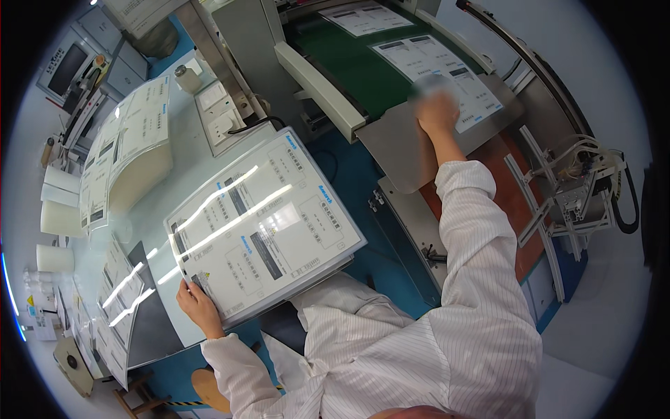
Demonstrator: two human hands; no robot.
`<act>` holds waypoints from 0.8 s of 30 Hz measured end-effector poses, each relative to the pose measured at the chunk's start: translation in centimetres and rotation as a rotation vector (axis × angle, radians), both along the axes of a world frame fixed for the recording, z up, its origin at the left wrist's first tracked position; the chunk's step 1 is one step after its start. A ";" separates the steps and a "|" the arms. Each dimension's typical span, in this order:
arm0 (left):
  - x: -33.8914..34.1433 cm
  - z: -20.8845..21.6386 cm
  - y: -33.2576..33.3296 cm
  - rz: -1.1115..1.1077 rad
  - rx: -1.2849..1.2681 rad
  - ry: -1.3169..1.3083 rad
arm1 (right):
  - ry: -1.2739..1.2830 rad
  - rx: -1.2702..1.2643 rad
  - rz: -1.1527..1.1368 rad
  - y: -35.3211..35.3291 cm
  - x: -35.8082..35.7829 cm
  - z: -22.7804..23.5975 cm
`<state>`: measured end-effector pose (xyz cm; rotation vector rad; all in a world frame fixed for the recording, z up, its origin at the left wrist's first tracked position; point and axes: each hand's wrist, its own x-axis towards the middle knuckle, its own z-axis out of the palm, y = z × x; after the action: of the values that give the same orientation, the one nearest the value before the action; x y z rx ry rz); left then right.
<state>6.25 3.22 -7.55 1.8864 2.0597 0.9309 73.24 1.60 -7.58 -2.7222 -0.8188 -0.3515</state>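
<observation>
A stack of glossy white printed sheets (pixel 279 202), with black bars and blue marks, lies tilted in front of me, partly over the edge of the grey table (pixel 164 321). My left hand (pixel 200 307) grips the lower left corner of this stack. My right arm reaches out to the far right, where a printed sheet (pixel 412 59) lies partly on the green conveyor belt (pixel 328 70) and partly on a metal plate (pixel 394 143). Over that sheet is my right hand (pixel 440 112). Its fingers are blurred, so whether they grip the sheet cannot be made out.
Another printed sheet (pixel 366 17) lies farther up the belt. Curved printed sheets (pixel 132 133) rest at the table's far left, beside white rolls (pixel 59 216). A small bottle (pixel 187 79) stands near a power strip (pixel 222 122). Machine arms with hoses (pixel 576 195) occupy the right.
</observation>
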 end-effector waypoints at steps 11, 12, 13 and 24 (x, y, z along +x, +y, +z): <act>0.3 0.2 -0.2 0.005 0.074 0.081 | 0.080 -0.089 0.304 -10.2 -8.0 -0.4; 0.6 0.7 -0.2 0.006 0.098 0.080 | 0.061 -0.049 0.367 -11.6 -9.6 -0.3; 0.6 0.6 -0.2 0.037 0.083 0.079 | 0.060 -0.065 0.398 -12.8 -11.3 0.1; 1.0 0.7 -0.9 0.027 0.167 0.102 | 0.129 -0.248 0.477 -12.5 -15.7 4.8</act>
<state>7.21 2.34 -6.85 2.0338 2.1295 1.0638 57.50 -10.86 -2.76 -2.6068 -1.5097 0.0306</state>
